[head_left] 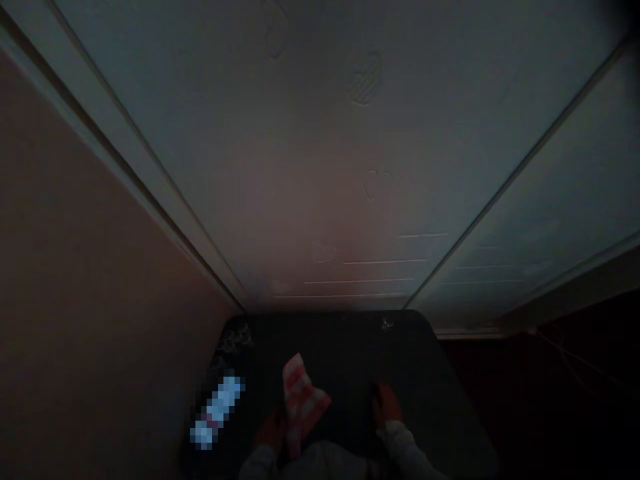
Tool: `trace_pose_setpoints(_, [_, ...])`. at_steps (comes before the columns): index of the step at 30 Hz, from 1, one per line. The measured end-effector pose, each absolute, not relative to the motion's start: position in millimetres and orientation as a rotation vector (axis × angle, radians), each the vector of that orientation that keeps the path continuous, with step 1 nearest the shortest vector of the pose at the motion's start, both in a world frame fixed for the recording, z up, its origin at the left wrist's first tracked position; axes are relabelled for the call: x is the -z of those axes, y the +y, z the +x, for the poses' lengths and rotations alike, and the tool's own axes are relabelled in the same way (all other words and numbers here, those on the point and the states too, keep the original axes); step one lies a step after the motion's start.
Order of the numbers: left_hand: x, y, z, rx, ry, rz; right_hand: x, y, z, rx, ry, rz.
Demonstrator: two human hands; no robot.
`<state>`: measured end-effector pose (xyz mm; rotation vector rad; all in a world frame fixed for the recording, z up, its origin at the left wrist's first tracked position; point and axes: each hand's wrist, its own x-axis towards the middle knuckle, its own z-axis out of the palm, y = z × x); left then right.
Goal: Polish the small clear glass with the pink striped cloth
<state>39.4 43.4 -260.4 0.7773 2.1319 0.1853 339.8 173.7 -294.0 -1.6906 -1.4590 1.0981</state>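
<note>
My left hand (271, 430) is low in the dim view, closed at the lower left edge of a red-and-white checked cloth (303, 397). The cloth sticks up from the hand in folds, and its lower end runs down beside my fingers. My right hand (387, 403) rests apart from it, over the right part of a dark tabletop (350, 347). Its fingers point away from me, slightly apart, and nothing shows in them. Pale sleeves cover both wrists. Poor light hides the finger details.
A bright pixelated oblong (217, 412) lies at the table's left side. Behind the table stands a pale panel (300, 167) with embossed hearts and lines. A brownish wall (90, 300) borders the left. Dark floor and a thin cable (565, 350) are at the right.
</note>
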Motion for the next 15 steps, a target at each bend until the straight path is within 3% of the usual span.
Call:
trace_pose_setpoints(10, [270.0,49.9,33.4,-0.462,2.154,0.542,292.6,140.8,319.9,-0.834,-2.229,-1.8])
trace_pose_setpoints(15, [266.4,56.7,36.1,-0.76,2.178,0.429,279.1,137.9,276.4,-0.832,-2.542,-1.556])
